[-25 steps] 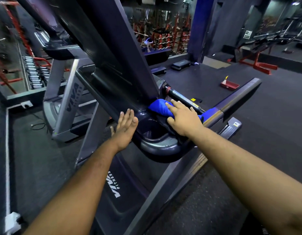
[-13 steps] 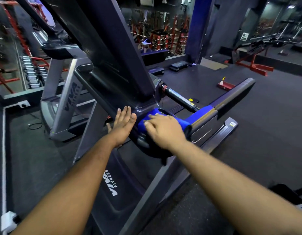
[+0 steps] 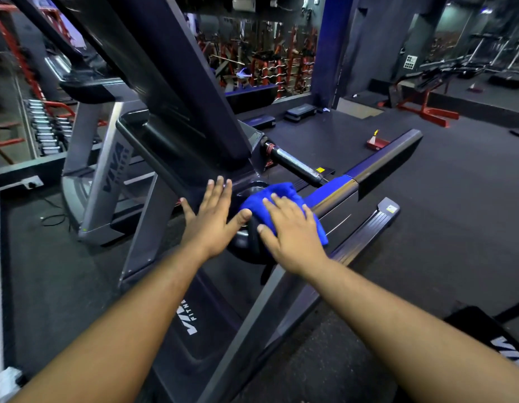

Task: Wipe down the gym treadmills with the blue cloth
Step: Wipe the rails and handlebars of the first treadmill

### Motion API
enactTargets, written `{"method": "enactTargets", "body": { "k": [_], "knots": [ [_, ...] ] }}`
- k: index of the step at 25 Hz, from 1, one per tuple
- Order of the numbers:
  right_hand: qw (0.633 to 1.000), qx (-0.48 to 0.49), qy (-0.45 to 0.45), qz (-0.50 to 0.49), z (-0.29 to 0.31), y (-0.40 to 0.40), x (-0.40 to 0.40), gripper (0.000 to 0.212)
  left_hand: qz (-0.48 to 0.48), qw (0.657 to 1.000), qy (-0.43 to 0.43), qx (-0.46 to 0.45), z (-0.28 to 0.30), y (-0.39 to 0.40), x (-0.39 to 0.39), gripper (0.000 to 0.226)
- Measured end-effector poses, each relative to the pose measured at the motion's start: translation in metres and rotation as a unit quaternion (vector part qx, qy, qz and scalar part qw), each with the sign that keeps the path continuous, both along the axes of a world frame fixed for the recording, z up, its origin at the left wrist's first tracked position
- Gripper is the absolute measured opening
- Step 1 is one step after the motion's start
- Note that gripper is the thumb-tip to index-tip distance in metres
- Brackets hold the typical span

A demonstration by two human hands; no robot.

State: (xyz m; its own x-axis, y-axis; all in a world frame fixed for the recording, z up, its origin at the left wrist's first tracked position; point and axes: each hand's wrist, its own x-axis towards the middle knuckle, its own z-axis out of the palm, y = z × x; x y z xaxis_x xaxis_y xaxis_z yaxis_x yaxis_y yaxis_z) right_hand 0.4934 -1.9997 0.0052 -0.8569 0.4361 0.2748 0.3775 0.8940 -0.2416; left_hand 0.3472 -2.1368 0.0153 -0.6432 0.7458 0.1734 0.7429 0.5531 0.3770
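right hand [image 3: 290,228] flat, fingers spread, pressing cloth [image 3: 277,196] on treadmill [image 3: 171,135] console | left hand [image 3: 214,216] open, flat on console edge

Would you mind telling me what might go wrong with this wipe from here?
The right hand presses the blue cloth flat, ungripped, so it may slip off the curved treadmill console corner. The left hand rests bare on the console edge, possibly smudging wiped plastic.

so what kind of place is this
A commercial gym, most likely. The right hand presses a blue cloth on a treadmill, with a dumbbell rack at left and red weight racks behind.
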Motion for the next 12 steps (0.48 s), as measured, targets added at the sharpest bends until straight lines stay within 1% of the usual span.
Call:
{"method": "enactTargets", "body": {
  "k": [2, 3, 5, 6, 7, 9, 12],
  "knots": [
    [0.998, 0.042, -0.009, 0.051, 0.0, 0.009, 0.011, 0.076, -0.008, 0.999, 0.032, -0.029, 0.004, 0.011, 0.011, 0.117],
    [0.997, 0.054, -0.016, 0.047, 0.004, 0.025, 0.011, 0.078, -0.01, 0.998, 0.047, -0.044, 0.006, 0.016, 0.016, 0.118],
    [0.997, 0.039, -0.06, 0.001, 0.014, 0.059, -0.003, 0.086, -0.011, 0.995, 0.072, -0.064, 0.009, 0.026, 0.024, 0.121],
    [0.996, 0.021, -0.088, -0.011, 0.02, 0.071, -0.015, 0.086, -0.012, 0.994, 0.079, -0.073, 0.009, 0.031, 0.028, 0.121],
    [0.993, 0.005, -0.115, -0.007, 0.027, 0.082, -0.031, 0.083, -0.012, 0.993, 0.083, -0.082, 0.008, 0.037, 0.031, 0.12],
    [0.985, -0.051, -0.157, 0.045, 0.041, 0.092, -0.061, 0.07, 0.001, 0.991, 0.093, -0.097, 0.006, 0.044, 0.037, 0.115],
    [0.962, -0.175, -0.174, 0.118, 0.06, 0.103, -0.093, 0.066, 0.032, 0.99, 0.1, -0.095, 0.005, 0.05, 0.04, 0.108]
  ]
}}
